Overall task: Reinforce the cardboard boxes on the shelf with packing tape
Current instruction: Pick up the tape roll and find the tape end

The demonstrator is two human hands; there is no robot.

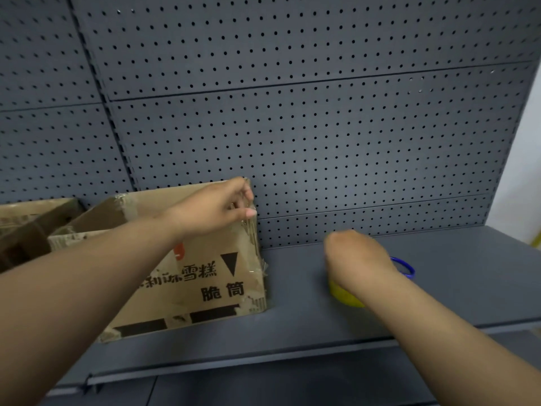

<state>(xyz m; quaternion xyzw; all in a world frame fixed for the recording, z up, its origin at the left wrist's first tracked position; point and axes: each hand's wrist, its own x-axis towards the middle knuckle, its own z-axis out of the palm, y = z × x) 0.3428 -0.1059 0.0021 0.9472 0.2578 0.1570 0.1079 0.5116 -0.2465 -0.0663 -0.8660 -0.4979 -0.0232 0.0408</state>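
Observation:
A worn open cardboard box with black printed characters stands on the grey shelf, against the pegboard. My left hand grips its upper right corner, where clear tape runs down the edge. My right hand is curled downward over a roll of tape with a yellow side and a blue rim, which rests on the shelf to the right of the box. The hand hides most of the roll, and its fingers are out of sight.
A second cardboard box stands at the far left behind my left forearm. A grey pegboard back wall rises behind the shelf. The shelf's front lip runs below my arms. A white wall shows at the right.

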